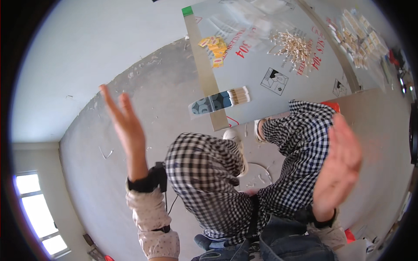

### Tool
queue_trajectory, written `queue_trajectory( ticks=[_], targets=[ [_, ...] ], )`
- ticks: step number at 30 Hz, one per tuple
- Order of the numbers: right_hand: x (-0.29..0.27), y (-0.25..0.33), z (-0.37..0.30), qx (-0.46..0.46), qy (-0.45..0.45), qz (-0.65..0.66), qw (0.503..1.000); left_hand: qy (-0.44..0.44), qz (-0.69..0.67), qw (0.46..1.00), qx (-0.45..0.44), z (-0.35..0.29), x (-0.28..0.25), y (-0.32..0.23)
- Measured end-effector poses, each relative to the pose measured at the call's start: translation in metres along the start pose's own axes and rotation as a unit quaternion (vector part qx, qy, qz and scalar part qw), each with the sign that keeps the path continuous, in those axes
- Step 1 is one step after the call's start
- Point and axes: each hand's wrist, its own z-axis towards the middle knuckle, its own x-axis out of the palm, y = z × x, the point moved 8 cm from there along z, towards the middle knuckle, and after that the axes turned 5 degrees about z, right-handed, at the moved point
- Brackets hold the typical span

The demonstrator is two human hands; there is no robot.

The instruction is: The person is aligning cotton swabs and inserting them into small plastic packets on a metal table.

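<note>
While the person sat over the low table (250, 78), both hands were raised well apart from everything on it. The left hand (129, 129) was empty, its fingers stretched out. The right hand (342, 163) was blurred, its fingers also straight; it seemed to hold nothing, though I could not tell what its palm side hid.

One patterned packet (220, 101) lay at the near left corner, one end jutting past the table's edge, with a row of cotton swabs (239, 96) showing at the other. I judged that packet partly done: its swabs were lined up, but their tips stuck out uncovered. Much seemed left, since a big heap of loose swabs (292, 48) lay farther back, unsorted.

Counting up, I made it two hands, one packet and one heap, the sticks in it too tangled to number. The packet's row came to several swabs, too tightly set to count. Several yellow cards (214, 47) overlapped at the left, and many pale packs (361, 39) crowded the far right; neither gave an exact figure.
</note>
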Motion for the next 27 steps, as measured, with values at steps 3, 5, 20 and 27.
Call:
queue_trajectory(
  ticks=[3,5,20,27],
  targets=[
    [-0.007,-0.059,-0.016,0.067,0.565,-0.644,0.511,-0.023,-0.02,0.999,-0.037,-0.006,-0.058,-0.016],
    [-0.024,-0.088,-0.013,0.063,0.552,-0.67,0.492,-0.014,-0.024,0.999,-0.038,-0.016,-0.077,-0.025],
    [-0.231,-0.23,0.11,-0.125,0.602,-0.772,0.161,0.169,-0.463,0.811,-0.315,-0.148,0.195,-0.005],
    [-0.248,-0.264,0.117,-0.122,0.619,-0.771,0.085,0.152,-0.528,0.769,-0.325,-0.156,0.264,-0.004]
  ],
)
